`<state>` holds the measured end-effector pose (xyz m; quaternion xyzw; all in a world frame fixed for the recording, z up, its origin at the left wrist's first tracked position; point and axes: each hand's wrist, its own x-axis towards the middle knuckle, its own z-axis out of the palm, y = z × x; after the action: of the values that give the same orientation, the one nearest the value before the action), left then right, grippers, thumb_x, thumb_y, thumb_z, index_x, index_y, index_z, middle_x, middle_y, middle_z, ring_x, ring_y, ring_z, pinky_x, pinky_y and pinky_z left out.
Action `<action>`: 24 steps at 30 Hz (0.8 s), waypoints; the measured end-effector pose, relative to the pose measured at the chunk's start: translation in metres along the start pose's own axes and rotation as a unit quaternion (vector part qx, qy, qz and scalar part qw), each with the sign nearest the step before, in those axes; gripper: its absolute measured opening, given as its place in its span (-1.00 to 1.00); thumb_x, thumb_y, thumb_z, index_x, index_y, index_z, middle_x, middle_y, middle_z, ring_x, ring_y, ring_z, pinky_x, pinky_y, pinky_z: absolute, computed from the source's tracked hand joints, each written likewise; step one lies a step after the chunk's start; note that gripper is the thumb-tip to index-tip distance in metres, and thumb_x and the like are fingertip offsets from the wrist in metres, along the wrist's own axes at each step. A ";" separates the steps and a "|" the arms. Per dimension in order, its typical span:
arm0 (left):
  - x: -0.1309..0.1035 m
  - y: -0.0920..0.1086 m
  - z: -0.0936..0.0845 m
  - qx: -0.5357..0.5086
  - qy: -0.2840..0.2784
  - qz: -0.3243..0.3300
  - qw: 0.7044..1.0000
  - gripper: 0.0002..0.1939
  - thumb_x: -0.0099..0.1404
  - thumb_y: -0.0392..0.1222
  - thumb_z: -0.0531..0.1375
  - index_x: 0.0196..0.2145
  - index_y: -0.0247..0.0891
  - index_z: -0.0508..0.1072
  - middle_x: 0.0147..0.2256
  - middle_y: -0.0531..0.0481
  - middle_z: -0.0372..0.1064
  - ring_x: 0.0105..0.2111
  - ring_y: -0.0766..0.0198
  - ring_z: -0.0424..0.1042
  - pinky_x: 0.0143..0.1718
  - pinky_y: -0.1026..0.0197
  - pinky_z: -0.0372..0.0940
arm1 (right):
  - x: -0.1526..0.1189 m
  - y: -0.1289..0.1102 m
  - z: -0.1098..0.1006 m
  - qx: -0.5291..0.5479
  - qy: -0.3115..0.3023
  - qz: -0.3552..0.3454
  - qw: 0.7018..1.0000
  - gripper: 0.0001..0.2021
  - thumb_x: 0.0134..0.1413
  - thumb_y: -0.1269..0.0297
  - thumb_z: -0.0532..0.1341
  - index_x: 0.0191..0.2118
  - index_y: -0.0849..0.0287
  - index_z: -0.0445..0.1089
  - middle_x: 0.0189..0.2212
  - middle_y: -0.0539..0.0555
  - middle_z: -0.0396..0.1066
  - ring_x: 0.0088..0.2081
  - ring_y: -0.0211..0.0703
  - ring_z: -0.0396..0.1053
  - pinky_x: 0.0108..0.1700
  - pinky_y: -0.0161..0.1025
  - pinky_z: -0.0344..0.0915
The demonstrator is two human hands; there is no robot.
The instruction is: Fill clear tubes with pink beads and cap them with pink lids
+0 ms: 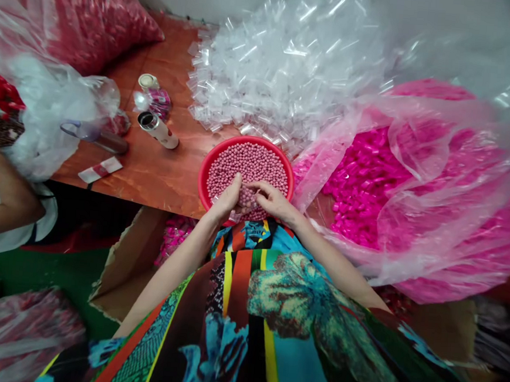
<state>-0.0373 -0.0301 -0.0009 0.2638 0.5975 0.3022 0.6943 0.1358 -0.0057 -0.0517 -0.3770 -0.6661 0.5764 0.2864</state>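
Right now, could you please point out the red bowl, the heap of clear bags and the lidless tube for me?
red bowl (204, 172): head view, left rim.
heap of clear bags (273, 69): head view, middle of pile.
lidless tube (158, 129): head view, mid-body.

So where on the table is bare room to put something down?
Bare wood lies left of the red basin, in front of the white tube. Right of the basin is crowded: clear sleeves pile and pink bag.

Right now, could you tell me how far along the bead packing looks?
Done: pink filled packets lie in the cardboard box under the table edge. In hand: the left hand and right hand meet over the red bowl, seemingly filling a small clear bag. Left: the bowl is full of beads, and the heap of empty bags is large.
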 end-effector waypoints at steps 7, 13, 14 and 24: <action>-0.006 -0.003 -0.002 0.042 0.015 -0.021 0.999 -0.33 0.50 0.38 -0.04 -0.29 -0.29 0.51 -0.62 -0.06 0.34 -0.67 0.25 0.26 -0.59 0.23 0.04 | -0.005 0.012 0.004 0.062 0.006 0.071 0.996 -0.72 0.24 0.35 0.15 0.04 0.13 0.43 -0.06 0.08 0.54 -0.10 -0.12 0.51 0.03 -0.13 0.49; 0.004 -0.020 -0.012 0.021 0.056 -0.063 0.996 -0.69 0.42 0.00 0.19 -0.41 -0.24 0.39 -0.65 0.04 0.33 -0.71 0.34 0.22 -0.64 0.28 -0.05 | -0.007 0.027 -0.021 -0.117 0.114 0.103 0.981 -0.76 0.23 0.43 0.11 -0.09 0.16 0.48 -0.16 0.11 0.54 -0.16 -0.06 0.46 0.04 -0.08 0.43; 0.005 -0.022 -0.014 0.031 0.063 -0.072 0.995 -0.72 0.40 -0.05 0.20 -0.43 -0.24 0.37 -0.68 0.06 0.30 -0.72 0.36 0.18 -0.64 0.29 -0.06 | -0.007 0.029 -0.022 -0.142 0.112 0.097 0.979 -0.77 0.23 0.44 0.11 -0.13 0.15 0.49 -0.16 0.12 0.54 -0.12 -0.04 0.46 0.08 -0.06 0.41; 0.001 -0.013 -0.019 -0.129 -0.006 -0.068 0.989 -0.82 0.28 -0.14 0.25 -0.46 -0.22 0.45 -0.50 -0.05 0.48 -0.52 0.27 0.39 -0.54 0.27 0.15 | -0.036 0.024 -0.033 -0.135 0.201 0.035 0.970 -0.76 0.33 0.25 0.11 -0.05 0.07 0.51 -0.12 0.11 0.57 -0.05 -0.04 0.50 0.10 -0.10 0.42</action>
<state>-0.0549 -0.0382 -0.0133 0.1331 0.5659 0.3272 0.7449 0.1868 -0.0166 -0.0681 -0.5433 -0.6532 0.4028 0.3403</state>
